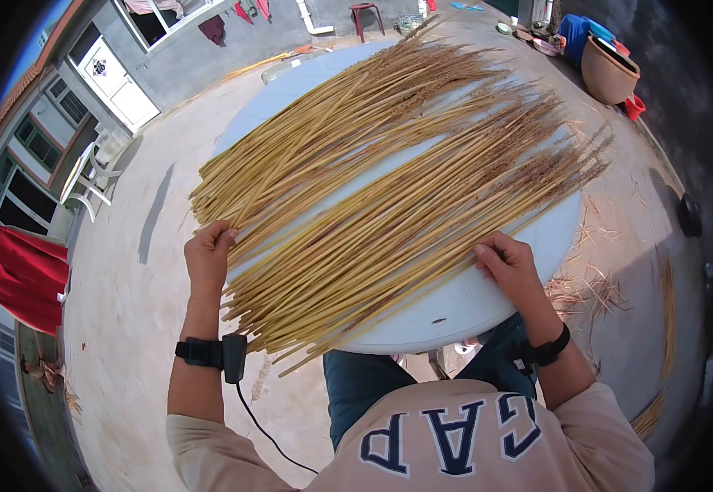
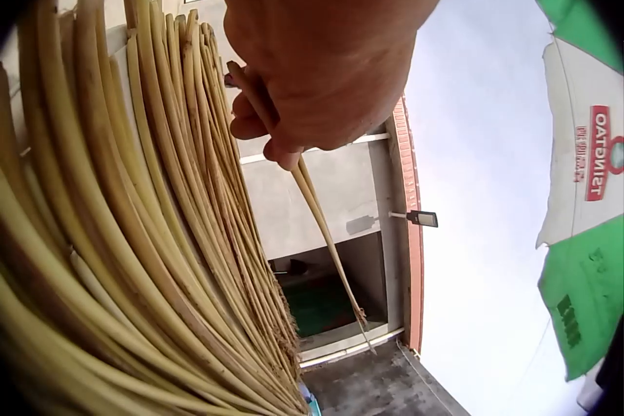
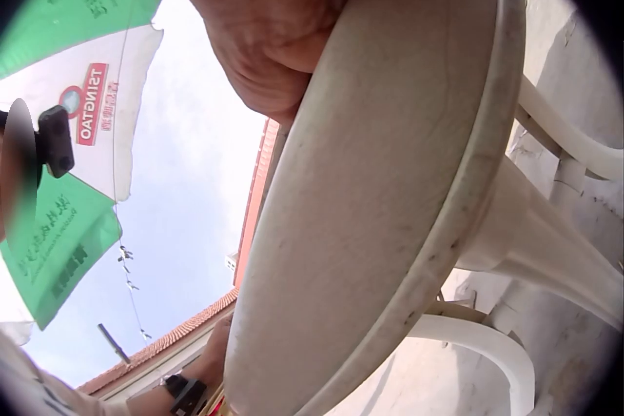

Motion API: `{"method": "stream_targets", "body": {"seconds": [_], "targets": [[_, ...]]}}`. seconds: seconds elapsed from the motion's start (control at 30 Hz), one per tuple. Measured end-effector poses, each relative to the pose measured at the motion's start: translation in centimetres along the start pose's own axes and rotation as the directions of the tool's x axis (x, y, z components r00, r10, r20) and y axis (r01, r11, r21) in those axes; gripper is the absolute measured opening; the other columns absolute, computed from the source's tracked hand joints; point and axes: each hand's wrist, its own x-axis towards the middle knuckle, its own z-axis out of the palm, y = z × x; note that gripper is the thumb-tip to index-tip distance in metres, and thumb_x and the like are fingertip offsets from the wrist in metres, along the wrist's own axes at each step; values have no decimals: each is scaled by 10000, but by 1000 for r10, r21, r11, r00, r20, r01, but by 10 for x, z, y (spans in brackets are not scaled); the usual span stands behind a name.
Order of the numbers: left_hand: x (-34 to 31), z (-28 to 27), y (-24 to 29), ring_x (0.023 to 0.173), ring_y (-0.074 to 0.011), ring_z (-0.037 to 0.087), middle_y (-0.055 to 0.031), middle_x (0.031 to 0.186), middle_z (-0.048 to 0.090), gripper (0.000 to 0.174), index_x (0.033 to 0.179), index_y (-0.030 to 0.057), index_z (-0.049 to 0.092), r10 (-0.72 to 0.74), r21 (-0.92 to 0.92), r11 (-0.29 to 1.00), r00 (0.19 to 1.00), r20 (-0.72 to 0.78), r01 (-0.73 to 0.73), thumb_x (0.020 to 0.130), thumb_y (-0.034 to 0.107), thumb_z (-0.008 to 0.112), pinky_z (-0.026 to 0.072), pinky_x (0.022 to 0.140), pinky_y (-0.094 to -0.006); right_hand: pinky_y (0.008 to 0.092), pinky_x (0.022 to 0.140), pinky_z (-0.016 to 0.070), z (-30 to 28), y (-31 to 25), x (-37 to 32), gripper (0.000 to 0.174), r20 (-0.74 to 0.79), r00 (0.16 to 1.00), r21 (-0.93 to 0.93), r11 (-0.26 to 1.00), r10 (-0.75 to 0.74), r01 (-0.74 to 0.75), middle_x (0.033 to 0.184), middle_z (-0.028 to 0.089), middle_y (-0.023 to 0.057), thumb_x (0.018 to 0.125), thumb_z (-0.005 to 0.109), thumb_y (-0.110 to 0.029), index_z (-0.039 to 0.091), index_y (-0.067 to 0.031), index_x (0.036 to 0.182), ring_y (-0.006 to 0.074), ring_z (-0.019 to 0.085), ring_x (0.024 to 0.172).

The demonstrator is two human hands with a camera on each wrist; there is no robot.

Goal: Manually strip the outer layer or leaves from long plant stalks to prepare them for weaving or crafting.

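Long yellow plant stalks with brown feathery tops lie in two piles across a round pale table (image 1: 565, 234). One is the far pile (image 1: 315, 131), the other the near pile (image 1: 389, 225). My left hand (image 1: 207, 254) is at the cut ends by the gap between them. In the left wrist view, its thumb and fingers pinch a thin stalk (image 2: 317, 211) that slants away from the pile. At the near pile's right front edge, my right hand (image 1: 508, 266) rests with loosely bent fingers. The right wrist view shows that hand (image 3: 283, 45) low at the table rim, fingertips hidden.
Dry scraps (image 1: 590, 291) litter the concrete to the right. Further off are a large clay pot (image 1: 609, 70), a white chair (image 1: 90, 180) and a red cloth (image 1: 27, 279). A cable (image 1: 262, 430) trails from the left wrist camera. A green and white parasol (image 2: 585, 143) hangs overhead.
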Motion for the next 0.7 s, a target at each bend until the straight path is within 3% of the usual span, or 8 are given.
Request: {"method": "stream_targets", "body": {"seconds": [0.03,0.13,0.27,0.3,0.4,0.43,0.63,0.7], "targets": [[-4,-1,6,590,-122,571,-74,673,629,132,874,8,644,-12,-143,990,1000,-7,11,760,75,634,450,583,-240,204,497,417,0,1,0,123,10,1000,3,1000,-4,4,611,561,16,853,559,-106,588,10,820,55,506,533],[-21,-4,36,594,-81,543,-50,659,616,142,883,-10,643,-72,-183,978,987,142,98,749,35,653,442,582,-223,208,505,425,-2,3,0,124,10,1000,-11,1000,-15,15,615,566,21,851,563,-111,590,8,829,61,515,539],[-43,0,36,649,-75,554,-29,715,620,128,885,-37,634,-7,-72,997,923,384,38,759,-11,631,456,597,-209,212,510,428,-1,3,-1,125,17,999,-34,999,-34,34,614,567,26,847,569,-117,591,5,835,68,521,545],[-48,-1,39,669,-73,552,-27,718,621,125,883,-27,639,-67,-96,988,898,434,120,759,-18,629,455,613,-208,212,510,428,0,3,-2,125,28,999,-28,999,-34,35,614,567,26,847,569,-117,591,5,835,68,521,545],[-54,-12,53,699,-69,549,-26,725,623,129,884,-23,639,-117,-255,935,894,433,246,755,-19,636,453,652,-217,207,505,421,-1,4,-1,125,52,997,-34,998,-50,51,612,564,23,846,570,-118,591,5,839,61,512,545],[-53,-16,39,692,-67,537,-20,726,622,114,883,-9,646,-73,-198,968,928,366,154,783,47,632,438,649,-222,201,503,415,-1,4,-2,123,29,999,-32,999,-39,40,612,562,19,848,568,-117,592,3,840,56,504,544],[-45,-58,-10,618,-64,494,-3,705,615,143,877,30,655,-221,-339,911,972,78,234,828,147,588,384,565,-204,183,500,399,3,6,-1,105,8,1000,-33,999,-18,18,619,551,2,856,558,-101,598,-5,847,41,483,551],[-49,-62,-17,618,-62,494,-2,697,612,131,880,30,653,-243,-334,905,965,103,264,821,130,591,383,564,-203,180,504,399,3,7,0,92,-13,1000,-44,999,-14,13,624,545,-3,856,556,-92,598,-10,850,38,482,563]]}}
